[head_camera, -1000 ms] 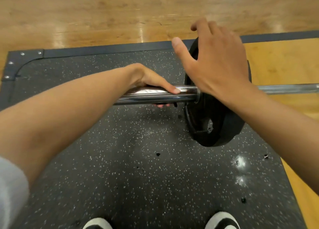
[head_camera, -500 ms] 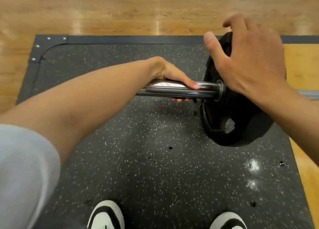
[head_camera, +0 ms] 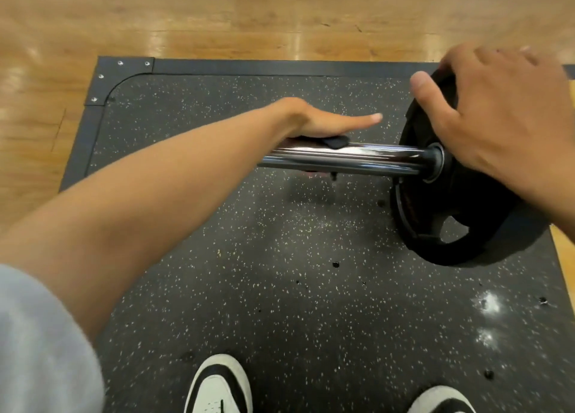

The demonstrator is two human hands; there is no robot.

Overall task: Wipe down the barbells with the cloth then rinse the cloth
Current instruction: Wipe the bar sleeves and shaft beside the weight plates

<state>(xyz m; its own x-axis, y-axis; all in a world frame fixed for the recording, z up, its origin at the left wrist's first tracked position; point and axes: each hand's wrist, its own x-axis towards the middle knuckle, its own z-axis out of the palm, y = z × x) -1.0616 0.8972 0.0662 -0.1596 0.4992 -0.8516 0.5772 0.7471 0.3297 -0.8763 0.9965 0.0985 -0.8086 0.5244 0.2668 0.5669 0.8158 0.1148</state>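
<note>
wooden floor (head_camera: pixel 217 17) under all | speckled black mat (head_camera: pixel 280 288) – two white-and-black shoes (head_camera: pixel 217 384) at its near edge | black weight plate (head_camera: pixel 460 225) upright on mat, right hand (head_camera: pixel 497 116) curled over its top rim | chrome barbell sleeve (head_camera: pixel 357 158) left of plate | left hand (head_camera: pixel 317 124) wraps sleeve, thumb straight – dark cloth (head_camera: pixel 429 141) pressed beneath palm

No text, brand, number or sign can be read here. The black weight plate (head_camera: pixel 460 213) shows faint reddish marks on its face that may be raised lettering, but they are too dark and blurred to make out.
</note>
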